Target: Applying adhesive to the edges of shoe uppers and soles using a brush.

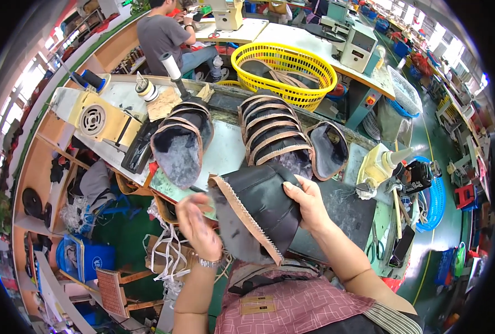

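A black leather shoe upper (258, 206) with a tan, zigzag-stitched edge is held above the front of the bench. My right hand (308, 203) grips its far right side, thumb on top and the other fingers partly hidden behind the leather. Just left of the upper, my left hand (198, 225) is raised with its fingers apart and somewhat blurred; nothing shows in it. Behind the upper stands a row of similar shoe uppers (272, 128), nested one behind another. Another small stack of uppers (179, 150) rests to the left, and a single upper (329, 150) leans at the row's right end.
A yellow basket (283, 50) holds cut pieces behind the bench. On the right are a cream glue bottle (378, 164), scissors (375, 245) and a phone (402, 245). A sewing machine (100, 119) lies at left. One co-worker (166, 42) sits at the far table.
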A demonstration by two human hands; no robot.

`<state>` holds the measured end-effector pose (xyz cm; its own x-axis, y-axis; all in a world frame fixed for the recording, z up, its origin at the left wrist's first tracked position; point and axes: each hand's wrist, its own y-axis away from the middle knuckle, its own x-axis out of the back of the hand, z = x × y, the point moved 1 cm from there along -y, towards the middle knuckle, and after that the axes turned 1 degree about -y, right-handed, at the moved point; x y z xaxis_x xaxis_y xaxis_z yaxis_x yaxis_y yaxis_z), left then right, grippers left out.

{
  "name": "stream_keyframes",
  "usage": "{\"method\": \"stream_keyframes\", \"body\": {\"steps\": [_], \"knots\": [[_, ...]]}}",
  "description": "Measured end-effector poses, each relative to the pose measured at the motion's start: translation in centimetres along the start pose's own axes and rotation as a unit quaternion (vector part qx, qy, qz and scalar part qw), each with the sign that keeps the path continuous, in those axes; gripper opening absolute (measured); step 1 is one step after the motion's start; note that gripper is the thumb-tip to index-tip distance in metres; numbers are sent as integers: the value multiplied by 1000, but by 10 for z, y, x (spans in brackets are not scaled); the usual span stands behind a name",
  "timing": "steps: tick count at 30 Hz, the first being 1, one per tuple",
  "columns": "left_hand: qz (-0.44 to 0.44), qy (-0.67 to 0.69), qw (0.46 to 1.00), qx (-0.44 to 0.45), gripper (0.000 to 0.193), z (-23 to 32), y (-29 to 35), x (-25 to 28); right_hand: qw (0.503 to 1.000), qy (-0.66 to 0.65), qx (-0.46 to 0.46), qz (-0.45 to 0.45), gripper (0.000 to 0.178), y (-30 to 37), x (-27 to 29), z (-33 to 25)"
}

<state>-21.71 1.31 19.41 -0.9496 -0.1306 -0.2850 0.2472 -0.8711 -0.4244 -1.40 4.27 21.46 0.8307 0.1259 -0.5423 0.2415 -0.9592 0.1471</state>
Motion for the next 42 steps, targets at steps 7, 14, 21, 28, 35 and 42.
{"method": "stream_keyframes", "body": {"steps": [7, 14, 21, 28, 35, 42], "knots": [[-321, -513, 718, -344, 32, -12, -26, -3, 979, 106, -160, -64, 24, -42, 3, 36], [-251, -680, 682, -101, 20, -79, -160, 138, 868, 458, 138, 133, 19, -76, 86, 31], [-237, -726, 616, -194, 54, -177, -270, 162, 821, 540, 32, 183, 18, -57, 120, 56], [-245, -741, 591, -203, 4, -198, -304, 99, 635, 701, 192, 260, 40, -85, 129, 46], [-151, -765, 533, -328, 33, -251, -250, 54, 522, 786, 290, 159, 26, -149, 159, 25], [-195, -533, 761, -313, 48, -150, -150, -13, 560, 808, 182, 25, 16, -95, 141, 4]]}}
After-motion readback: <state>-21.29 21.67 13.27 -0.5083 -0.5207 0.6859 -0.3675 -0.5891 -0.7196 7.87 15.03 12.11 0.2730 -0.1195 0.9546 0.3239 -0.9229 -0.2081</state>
